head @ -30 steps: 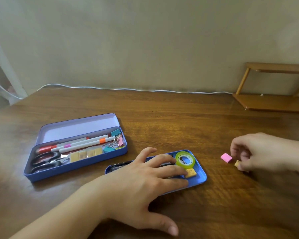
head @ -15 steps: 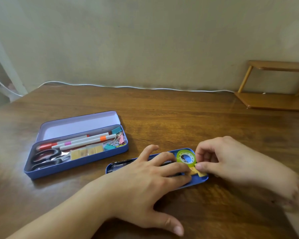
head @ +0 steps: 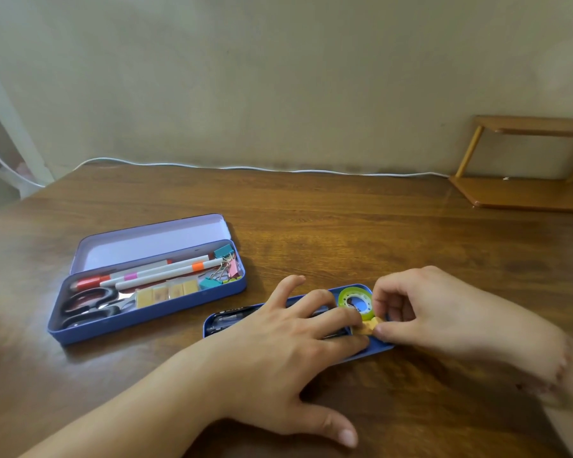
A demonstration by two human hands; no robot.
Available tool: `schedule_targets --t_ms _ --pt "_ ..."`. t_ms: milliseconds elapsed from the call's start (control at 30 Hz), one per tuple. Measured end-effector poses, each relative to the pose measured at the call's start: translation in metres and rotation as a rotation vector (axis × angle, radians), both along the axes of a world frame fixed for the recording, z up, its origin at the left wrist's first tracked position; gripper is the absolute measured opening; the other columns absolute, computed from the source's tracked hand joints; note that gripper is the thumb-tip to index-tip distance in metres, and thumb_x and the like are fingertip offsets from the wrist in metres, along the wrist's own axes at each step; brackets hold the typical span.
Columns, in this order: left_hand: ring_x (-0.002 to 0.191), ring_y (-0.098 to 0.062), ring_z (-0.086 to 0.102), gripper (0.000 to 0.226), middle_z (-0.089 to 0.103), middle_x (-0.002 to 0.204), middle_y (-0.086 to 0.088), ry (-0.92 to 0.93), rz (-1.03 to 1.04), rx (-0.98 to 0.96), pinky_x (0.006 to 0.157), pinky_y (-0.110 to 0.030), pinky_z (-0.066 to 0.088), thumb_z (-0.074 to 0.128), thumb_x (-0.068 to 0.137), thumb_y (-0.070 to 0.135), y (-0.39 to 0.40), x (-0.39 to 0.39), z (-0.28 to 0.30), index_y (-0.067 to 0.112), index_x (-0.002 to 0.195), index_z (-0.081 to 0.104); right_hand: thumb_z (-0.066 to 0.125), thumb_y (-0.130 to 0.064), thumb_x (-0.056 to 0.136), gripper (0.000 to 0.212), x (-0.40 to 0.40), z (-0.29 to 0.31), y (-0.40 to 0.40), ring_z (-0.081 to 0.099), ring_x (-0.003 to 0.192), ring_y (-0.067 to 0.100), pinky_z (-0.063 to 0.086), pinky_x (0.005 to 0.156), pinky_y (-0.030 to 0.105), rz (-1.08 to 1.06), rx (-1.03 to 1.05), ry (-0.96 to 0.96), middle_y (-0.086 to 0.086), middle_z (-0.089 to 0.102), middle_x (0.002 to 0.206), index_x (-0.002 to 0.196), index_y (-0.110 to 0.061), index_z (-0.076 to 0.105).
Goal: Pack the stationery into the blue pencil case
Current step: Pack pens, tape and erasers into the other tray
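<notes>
The blue pencil case [head: 146, 328] lies open at the left with its lid [head: 146, 242] tipped back. It holds scissors [head: 90, 302], pens [head: 166, 271], binder clips [head: 225, 264] and a row of yellow erasers [head: 167, 290]. Nearer to me sits a shallow blue tray [head: 217, 320] with a green tape roll [head: 346, 296] at its right end. My left hand [head: 278, 352] rests flat on the tray, fingers spread. My right hand [head: 444, 312] pinches a small orange eraser [head: 368, 327] in the tray beside the tape. The tray's middle is hidden under my left hand.
A wooden shelf [head: 526, 193] stands at the back right of the brown table [head: 344, 226]. A white cable [head: 245, 167] runs along the wall at the table's far edge.
My right hand came from the table at the right to the tray's right end, carrying the orange eraser. The pink eraser is out of sight now. My left hand stayed on the tray.
</notes>
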State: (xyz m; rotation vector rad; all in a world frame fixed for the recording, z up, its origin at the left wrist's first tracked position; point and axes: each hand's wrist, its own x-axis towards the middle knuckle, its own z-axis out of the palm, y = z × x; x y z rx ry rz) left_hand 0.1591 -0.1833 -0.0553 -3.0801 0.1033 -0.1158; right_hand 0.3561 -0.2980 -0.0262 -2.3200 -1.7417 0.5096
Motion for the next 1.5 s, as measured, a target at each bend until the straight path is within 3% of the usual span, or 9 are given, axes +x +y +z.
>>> schedule_targets --t_ms 400,567,700,967,1067,1167,1300,1433,1500 --pt "0.136 -0.022 0.033 0.086 0.037 0.145 0.005 -0.046 -0.005 0.031 0.116 -0.06 0.01 0.037 0.083 0.084 0.001 0.0 -0.007 0.028 0.148 0.035 0.079 -0.036 0.077 0.017 -0.004 -0.002 0.003 0.062 0.068 0.009 0.05 0.058 0.023 -0.026 -0.004 -0.024 -0.008 0.066 0.075 0.078 -0.034 0.063" --pt "0.136 -0.024 0.033 0.085 0.038 0.143 0.005 -0.042 0.005 0.034 0.117 -0.06 0.011 0.036 0.083 0.084 -0.003 0.001 -0.006 0.028 0.146 0.038 0.082 -0.036 0.072 0.027 0.04 0.018 -0.012 0.059 0.073 -0.008 0.043 0.057 0.016 -0.058 0.099 -0.075 -0.015 0.067 0.077 0.083 -0.047 0.06" --pt "0.132 -0.025 0.037 0.086 0.041 0.14 0.004 -0.057 0.018 0.054 0.117 -0.058 0.011 0.036 0.082 0.084 -0.008 0.001 -0.006 0.025 0.145 0.041 0.083 -0.046 0.067 0.044 0.065 0.017 -0.022 0.054 0.083 -0.004 0.041 0.066 0.015 -0.065 -0.129 -0.142 -0.022 0.055 0.099 0.096 -0.057 0.053" --pt "0.133 -0.02 0.036 0.086 0.04 0.149 0.006 -0.143 0.076 -0.046 0.111 -0.044 0.018 0.033 0.082 0.086 0.007 -0.008 0.003 0.034 0.15 0.03 0.076 -0.035 0.08 0.015 0.061 0.004 -0.014 0.061 0.082 -0.001 0.049 0.065 0.019 0.0 -0.039 -0.142 -0.02 0.065 0.085 0.078 -0.045 0.065" --pt "0.131 -0.015 0.037 0.086 0.043 0.146 0.011 -0.154 0.17 -0.071 0.11 -0.041 0.023 0.032 0.08 0.088 0.021 -0.016 0.006 0.036 0.149 0.031 0.074 -0.036 0.079 0.016 0.038 0.008 -0.012 0.066 0.084 -0.001 0.055 0.066 0.018 0.143 0.131 0.106 -0.023 0.068 0.091 0.089 -0.046 0.067" --pt "0.127 -0.01 0.037 0.077 0.048 0.141 0.016 -0.192 0.197 -0.086 0.109 -0.039 0.029 0.036 0.083 0.084 0.023 -0.016 0.006 0.038 0.145 0.038 0.076 -0.032 0.073 0.019 0.008 0.011 -0.01 0.07 0.079 0.008 0.054 0.064 0.019 0.223 0.183 0.557 -0.004 0.074 0.093 0.091 -0.028 0.073" --pt "0.106 -0.001 0.054 0.041 0.064 0.11 0.021 -0.405 0.202 -0.483 0.087 -0.029 0.049 0.054 0.09 0.062 0.01 -0.009 0.009 0.034 0.117 0.064 0.077 -0.003 0.073 0.017 -0.022 0.004 -0.003 0.07 0.085 0.024 0.057 0.073 0.029 0.311 0.432 0.906 0.013 0.07 0.093 0.084 -0.015 0.071" --pt "0.087 -0.008 0.067 0.027 0.074 0.094 0.011 -0.44 0.197 -0.933 0.073 -0.019 0.05 0.061 0.092 0.047 0.009 -0.01 0.015 0.028 0.106 0.074 0.079 -0.011 0.073 0.012 -0.034 -0.001 -0.003 0.068 0.084 0.027 0.056 0.067 0.037 0.344 0.729 0.753 0.005 0.071 0.092 0.081 -0.013 0.07" --pt "0.087 -0.015 0.071 0.026 0.077 0.093 0.002 -0.406 0.175 -1.125 0.078 -0.029 0.056 0.062 0.092 0.039 0.012 -0.012 0.017 0.02 0.102 0.077 0.08 -0.019 0.073 0.013 -0.035 -0.002 -0.003 0.068 0.085 0.027 0.054 0.065 0.038 0.328 0.804 0.66 0.002 0.072 0.093 0.08 -0.015 0.07"
